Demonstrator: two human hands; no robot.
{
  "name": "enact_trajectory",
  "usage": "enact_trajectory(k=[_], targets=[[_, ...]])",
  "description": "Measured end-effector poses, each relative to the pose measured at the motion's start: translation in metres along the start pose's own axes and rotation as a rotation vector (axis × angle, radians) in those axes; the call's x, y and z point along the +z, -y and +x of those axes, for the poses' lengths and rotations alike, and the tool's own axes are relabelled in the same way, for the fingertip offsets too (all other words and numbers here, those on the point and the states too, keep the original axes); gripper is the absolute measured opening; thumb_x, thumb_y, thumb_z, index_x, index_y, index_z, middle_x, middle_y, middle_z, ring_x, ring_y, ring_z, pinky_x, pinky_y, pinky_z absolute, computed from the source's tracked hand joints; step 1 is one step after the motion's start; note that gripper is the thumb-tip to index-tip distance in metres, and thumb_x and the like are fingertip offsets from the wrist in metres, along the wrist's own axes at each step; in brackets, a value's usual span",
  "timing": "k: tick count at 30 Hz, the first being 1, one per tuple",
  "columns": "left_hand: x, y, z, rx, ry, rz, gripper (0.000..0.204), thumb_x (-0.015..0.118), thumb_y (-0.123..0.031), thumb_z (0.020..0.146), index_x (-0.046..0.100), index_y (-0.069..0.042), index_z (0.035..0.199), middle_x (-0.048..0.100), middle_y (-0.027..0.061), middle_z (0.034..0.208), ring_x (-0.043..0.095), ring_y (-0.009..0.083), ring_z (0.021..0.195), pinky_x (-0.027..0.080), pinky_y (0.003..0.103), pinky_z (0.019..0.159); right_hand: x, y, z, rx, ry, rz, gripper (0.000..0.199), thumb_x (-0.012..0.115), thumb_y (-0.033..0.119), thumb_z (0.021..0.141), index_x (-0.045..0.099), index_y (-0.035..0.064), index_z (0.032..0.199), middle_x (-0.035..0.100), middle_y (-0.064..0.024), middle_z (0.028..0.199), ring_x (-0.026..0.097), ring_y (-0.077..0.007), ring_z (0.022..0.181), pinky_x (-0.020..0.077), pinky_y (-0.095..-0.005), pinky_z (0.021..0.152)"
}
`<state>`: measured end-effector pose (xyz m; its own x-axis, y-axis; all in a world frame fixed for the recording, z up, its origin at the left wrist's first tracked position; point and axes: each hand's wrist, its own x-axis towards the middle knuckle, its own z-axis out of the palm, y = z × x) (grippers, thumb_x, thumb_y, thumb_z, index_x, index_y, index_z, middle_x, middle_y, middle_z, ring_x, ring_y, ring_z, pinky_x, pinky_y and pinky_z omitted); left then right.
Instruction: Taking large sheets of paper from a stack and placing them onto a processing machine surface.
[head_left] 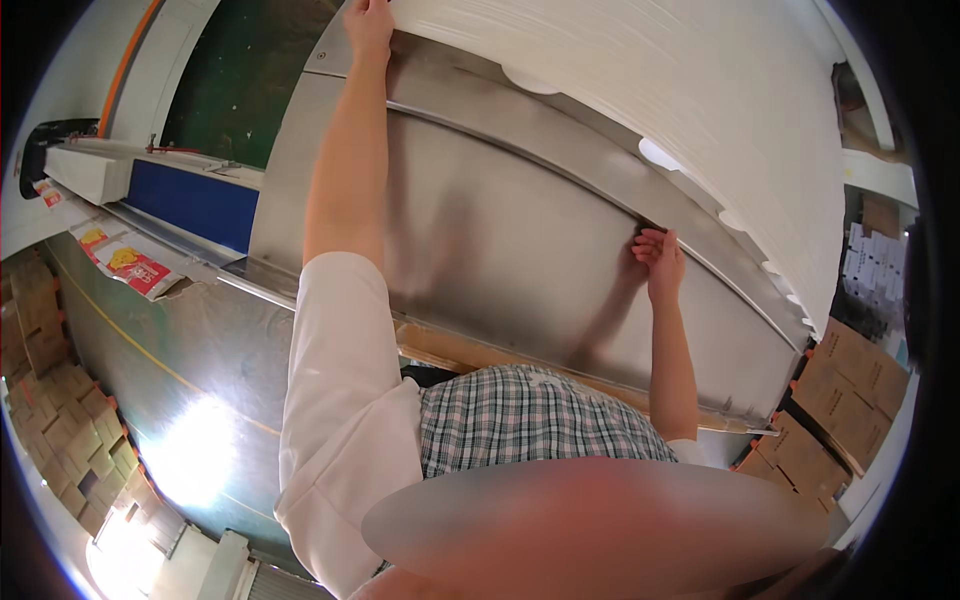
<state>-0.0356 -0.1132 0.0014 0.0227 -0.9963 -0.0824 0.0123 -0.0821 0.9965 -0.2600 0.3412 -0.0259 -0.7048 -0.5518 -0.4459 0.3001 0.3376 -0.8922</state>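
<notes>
A broad white sheet-like piece [700, 90], with several rounded white tabs along its near edge, spans the top right above a brushed steel table [510, 220]. My left hand [370, 25] reaches far forward to the left corner of the white piece. Its fingers are closed, and whatever they hold is hidden at the picture's top edge. Lower and to the right, my right hand [662, 262] is at the steel table's raised lip, below the tabs. Its fingers are loosely curled and somewhat apart, with nothing visible in them.
A conveyor with a blue belt [190, 200] joins at the left, with red and white printed packaging [125, 262] along its side. Cardboard cartons are stacked at right [850, 390] and far left [70, 440]. A checked apron [540, 415] touches the table's front edge.
</notes>
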Motion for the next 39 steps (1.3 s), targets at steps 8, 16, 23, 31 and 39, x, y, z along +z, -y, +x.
enact_trajectory(k=[8,16,23,31,39], targets=[[-0.027,0.031,0.027,0.014,0.360,-0.119,0.016,0.052,-0.016,0.079,0.062,-0.003,0.081,0.059,0.0002,0.077,0.050,0.0105,0.068,0.039,0.024,0.062,-0.001,-0.002,-0.015,0.004,-0.001,-0.050,0.050,0.033,0.038,0.094,0.058,-0.0051,0.091,0.061,-0.0101,0.077,0.057,-0.0139,0.064,0.0470,-0.0242,0.059],[0.002,-0.028,0.009,0.517,0.715,1.205,0.048,0.048,-0.049,0.082,0.061,-0.006,0.098,0.063,0.0103,0.092,0.058,0.0249,0.087,0.043,0.034,0.077,-0.002,0.001,-0.027,-0.032,-0.002,-0.040,0.049,0.034,0.037,0.094,0.059,-0.0051,0.088,0.061,-0.0098,0.075,0.058,-0.0143,0.064,0.0471,-0.0238,0.060],[0.088,-0.034,-0.079,0.638,1.230,1.250,0.078,0.061,-0.061,0.064,0.047,-0.008,0.119,0.053,0.0153,0.115,0.047,0.0320,0.109,0.034,0.043,0.093,0.016,0.014,-0.033,-0.051,0.166,-0.131,0.043,0.035,0.035,0.094,0.059,-0.0017,0.093,0.061,-0.0082,0.079,0.058,-0.0148,0.068,0.0468,-0.0250,0.061],[0.059,-0.032,-0.135,0.945,0.977,1.415,0.086,0.074,-0.045,0.053,0.038,-0.013,0.125,0.050,0.0099,0.117,0.044,0.0289,0.112,0.024,0.057,0.095,0.116,0.112,0.022,-0.880,0.282,-0.564,0.024,0.045,0.018,0.090,0.055,0.0039,0.107,0.059,-0.0074,0.102,0.056,-0.0173,0.091,0.0442,-0.0279,0.078],[0.060,-0.009,-0.139,1.136,0.778,1.318,0.086,0.073,-0.049,0.053,0.041,-0.015,0.125,0.047,0.0077,0.125,0.040,0.0274,0.118,0.021,0.055,0.098,0.124,0.133,0.102,-0.602,0.255,-1.323,0.049,0.035,0.048,0.088,0.055,0.0082,0.108,0.060,-0.0097,0.099,0.054,-0.0272,0.100,0.0351,-0.0426,0.086]])
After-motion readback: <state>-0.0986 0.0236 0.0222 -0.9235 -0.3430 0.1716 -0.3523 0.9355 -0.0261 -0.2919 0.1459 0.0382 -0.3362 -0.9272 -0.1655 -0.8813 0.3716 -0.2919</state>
